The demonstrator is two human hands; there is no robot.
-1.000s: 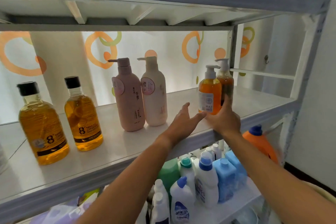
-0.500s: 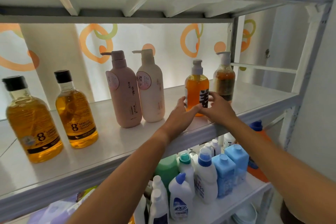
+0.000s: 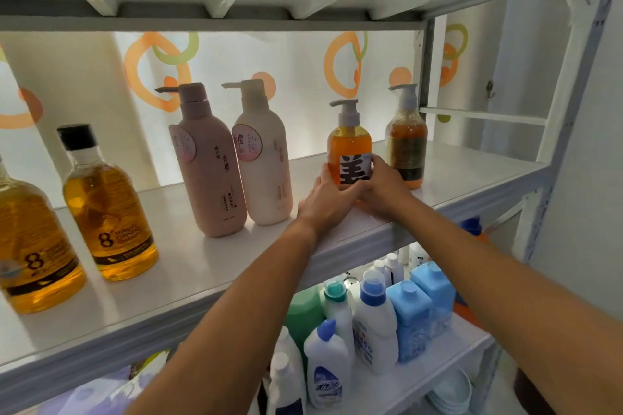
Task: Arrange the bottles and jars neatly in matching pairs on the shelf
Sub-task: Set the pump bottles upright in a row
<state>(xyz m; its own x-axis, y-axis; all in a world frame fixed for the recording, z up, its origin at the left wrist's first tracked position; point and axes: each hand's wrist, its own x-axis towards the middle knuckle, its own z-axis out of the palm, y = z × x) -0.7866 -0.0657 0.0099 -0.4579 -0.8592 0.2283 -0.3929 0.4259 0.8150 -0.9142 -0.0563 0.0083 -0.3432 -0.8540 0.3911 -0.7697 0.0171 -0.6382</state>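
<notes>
An orange pump bottle [image 3: 349,145] with a bold black character on its label stands upright on the white shelf [image 3: 188,266]. My left hand [image 3: 328,199] and my right hand [image 3: 386,187] both wrap its base. Just right of it stands a darker amber pump bottle [image 3: 407,141]. Left of my hands a pink pump bottle [image 3: 209,165] and a cream pump bottle [image 3: 264,158] stand side by side. Two amber black-capped bottles [image 3: 108,209] [image 3: 32,246] stand at the far left.
The lower shelf [image 3: 404,381] holds several white and blue cleaner bottles [image 3: 374,317], a green bottle [image 3: 303,310] and an orange jug [image 3: 472,232]. A shelf post [image 3: 425,77] rises behind the amber pump bottle. A wall [image 3: 586,178] closes the right side.
The orange pump bottle has slid left, away from the amber one, and turned so its black-character label faces me. Both hands closed around its base.
</notes>
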